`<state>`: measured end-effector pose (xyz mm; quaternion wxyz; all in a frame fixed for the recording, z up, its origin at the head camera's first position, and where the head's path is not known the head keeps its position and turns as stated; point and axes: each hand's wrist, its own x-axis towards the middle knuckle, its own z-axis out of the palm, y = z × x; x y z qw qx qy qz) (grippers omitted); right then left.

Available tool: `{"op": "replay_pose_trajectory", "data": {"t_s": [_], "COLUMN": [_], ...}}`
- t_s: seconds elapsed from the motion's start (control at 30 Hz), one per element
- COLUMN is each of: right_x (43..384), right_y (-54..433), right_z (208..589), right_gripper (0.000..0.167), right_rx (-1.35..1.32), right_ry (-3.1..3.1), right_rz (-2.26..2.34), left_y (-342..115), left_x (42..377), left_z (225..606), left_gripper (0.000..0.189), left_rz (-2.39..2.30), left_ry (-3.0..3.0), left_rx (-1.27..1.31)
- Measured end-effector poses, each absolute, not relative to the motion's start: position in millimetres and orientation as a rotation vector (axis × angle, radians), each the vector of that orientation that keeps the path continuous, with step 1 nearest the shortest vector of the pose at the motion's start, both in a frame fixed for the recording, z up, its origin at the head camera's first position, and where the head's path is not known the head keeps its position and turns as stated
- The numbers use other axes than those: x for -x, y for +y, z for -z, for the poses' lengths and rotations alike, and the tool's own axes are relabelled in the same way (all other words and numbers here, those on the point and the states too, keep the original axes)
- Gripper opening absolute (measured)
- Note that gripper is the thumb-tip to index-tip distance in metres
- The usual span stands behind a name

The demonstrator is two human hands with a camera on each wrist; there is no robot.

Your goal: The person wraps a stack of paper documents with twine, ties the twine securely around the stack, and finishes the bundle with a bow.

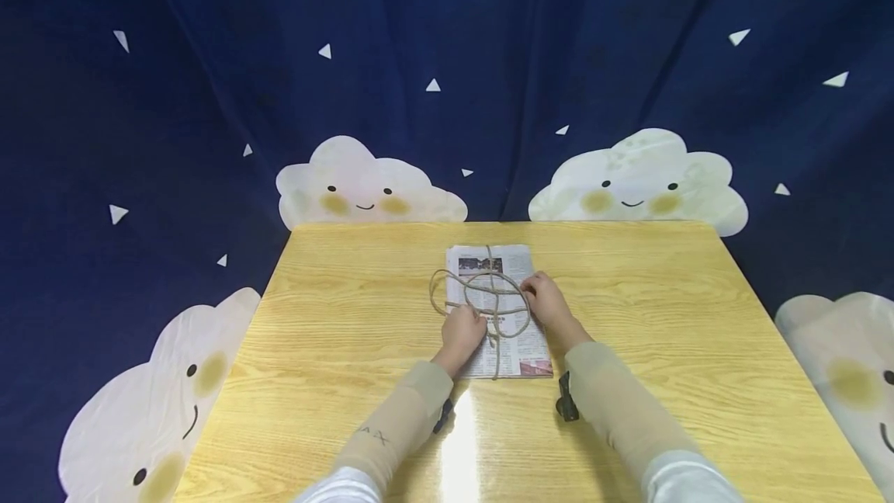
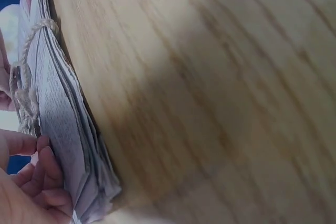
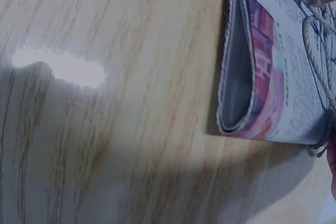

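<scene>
Newspaper stack [image 1: 510,303]: lying flat on the wooden table [image 1: 335,293], between both hands, pink-printed patch at the near right corner.
Twine [image 1: 497,303]: run lengthwise over the middle and round the near edge, plus a messy pile of loops on top.
Left hand [image 1: 463,334]: pinching twine between thumb and finger over the left part of the stack, other fingers curled in.
Right hand [image 1: 547,302]: seemingly pinching twine too, by the right edge, fingertips close together. Barely in its own wrist view, so going by the head view.
Slack loops [image 1: 431,289]: biggest worry imo. Could snag into an accidental knot on a quick tug, thanks to strands crossing loosely.
Lengthwise strand [image 1: 497,363]: could creep off-centre from uneven pulling.
Page edges [image 2: 86,135]: could crease or fan out under too much tension, being loose and gappy at the folds.
Fingertip hold: could slip, with so little twine pinched.
</scene>
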<state>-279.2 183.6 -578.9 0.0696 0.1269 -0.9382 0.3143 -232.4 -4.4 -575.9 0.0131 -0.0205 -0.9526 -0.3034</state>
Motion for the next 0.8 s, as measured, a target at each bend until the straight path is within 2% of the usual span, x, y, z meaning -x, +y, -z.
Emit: {"op": "replay_pose_trajectory", "data": {"t_s": [0.17, 0.43, 0.8], "right_x": [278, 267, 251], "right_y": [184, 202, 237], "right_z": [582, 580, 578], "right_gripper": [0.004, 0.008, 0.01], "right_rx": [-0.319, -0.024, 0.098], "right_ry": [-2.849, -2.84, -2.686], "right_rz": [-0.936, -1.15, -1.182], "left_y": [-7, -30, -78], "left_x": [233, 233, 241], "left_z": [575, 575, 575], "left_gripper": [0.038, 0.036, 0.015], "left_rz": [0.99, 0.892, 0.72], "left_ry": [-2.966, -2.956, -2.809], "left_rx": [0.036, 0.123, 0.219]}}
